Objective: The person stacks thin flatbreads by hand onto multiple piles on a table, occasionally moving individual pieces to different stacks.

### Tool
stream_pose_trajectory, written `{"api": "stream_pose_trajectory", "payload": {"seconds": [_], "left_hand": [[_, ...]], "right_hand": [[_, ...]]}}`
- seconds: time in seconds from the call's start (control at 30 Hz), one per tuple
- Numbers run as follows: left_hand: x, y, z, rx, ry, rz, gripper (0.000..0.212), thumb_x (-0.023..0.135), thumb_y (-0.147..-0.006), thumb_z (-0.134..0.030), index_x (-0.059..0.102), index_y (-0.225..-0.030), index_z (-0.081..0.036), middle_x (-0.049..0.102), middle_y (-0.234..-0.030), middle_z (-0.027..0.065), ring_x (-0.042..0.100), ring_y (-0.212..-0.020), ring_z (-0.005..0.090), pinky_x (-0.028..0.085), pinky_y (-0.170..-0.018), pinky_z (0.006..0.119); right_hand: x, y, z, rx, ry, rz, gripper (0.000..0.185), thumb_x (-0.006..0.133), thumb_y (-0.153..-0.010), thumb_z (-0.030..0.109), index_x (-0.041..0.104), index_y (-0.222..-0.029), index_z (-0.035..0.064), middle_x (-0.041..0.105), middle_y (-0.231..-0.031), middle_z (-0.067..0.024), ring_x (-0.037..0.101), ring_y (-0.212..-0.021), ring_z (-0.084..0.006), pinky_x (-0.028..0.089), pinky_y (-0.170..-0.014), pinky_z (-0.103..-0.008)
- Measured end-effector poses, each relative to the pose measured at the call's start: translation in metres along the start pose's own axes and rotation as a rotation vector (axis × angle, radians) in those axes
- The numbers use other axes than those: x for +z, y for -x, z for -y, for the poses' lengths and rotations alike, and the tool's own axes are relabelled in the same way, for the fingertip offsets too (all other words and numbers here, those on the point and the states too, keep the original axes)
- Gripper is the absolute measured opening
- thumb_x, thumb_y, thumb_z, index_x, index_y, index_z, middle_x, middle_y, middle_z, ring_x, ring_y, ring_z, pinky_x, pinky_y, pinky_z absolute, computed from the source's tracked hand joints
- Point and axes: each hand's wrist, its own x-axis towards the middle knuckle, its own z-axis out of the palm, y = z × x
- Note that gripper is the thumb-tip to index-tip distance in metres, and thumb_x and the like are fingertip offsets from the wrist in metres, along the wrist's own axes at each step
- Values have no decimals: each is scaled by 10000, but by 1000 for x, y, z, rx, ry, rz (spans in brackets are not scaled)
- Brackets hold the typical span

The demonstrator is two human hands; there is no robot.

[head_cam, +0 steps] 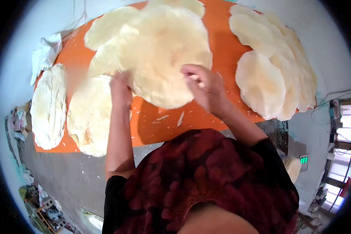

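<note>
A large round thin flatbread (163,52) lies before me, overlapping other flatbreads on an orange table surface (219,38). My left hand (121,84) is at its left edge, fingers bent and blurred; whether it grips the sheet cannot be told. Over the lower right part of the same bread is my right hand (204,86), its fingers curled with a gap between thumb and fingers. Beside my left forearm lies another flatbread (89,117), partly hidden by the arm. Farther left is a folded or stacked flatbread (49,106).
Overlapping flatbreads (262,83) cover the table's right side. A white cloth (46,54) rests at the left edge by the wall. Thin scraps (180,119) dot the near part of the table. Hollow blocks (48,202) and clutter stand on the floor at lower left.
</note>
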Motion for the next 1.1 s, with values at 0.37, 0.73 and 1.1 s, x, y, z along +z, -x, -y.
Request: {"api": "stream_pose_trajectory", "payload": {"seconds": [0.37, 0.73, 1.1], "left_hand": [[-55, 41, 61, -234, 326, 118, 96, 595, -814, -127, 527, -854, -72, 541, -764, 15, 495, -655, 88, 420, -583, 226], [-48, 37, 58, -284, 292, 141, 174, 577, -812, -73, 573, -971, -3, 611, -872, 38, 564, -803, 107, 450, -732, 243], [-50, 45, 62, -278, 243, 124, 252, 595, -814, -110, 547, -1038, -8, 591, -945, 36, 542, -844, 112, 432, -762, 254]], "right_hand": [[139, 17, -57, 519, -341, 555, 697, 691, -713, 236, 347, -1249, -47, 469, -1189, -167, 462, -1086, -234, 392, -895, -318], [133, 8, -77, 514, -495, 505, 530, 657, -766, 199, 434, -1183, -39, 538, -1063, -95, 524, -942, -164, 448, -791, -277], [138, 1, -69, 230, -82, 491, 297, 618, -745, 171, 552, -993, 21, 592, -899, -110, 598, -742, -172, 476, -639, -293]]}}
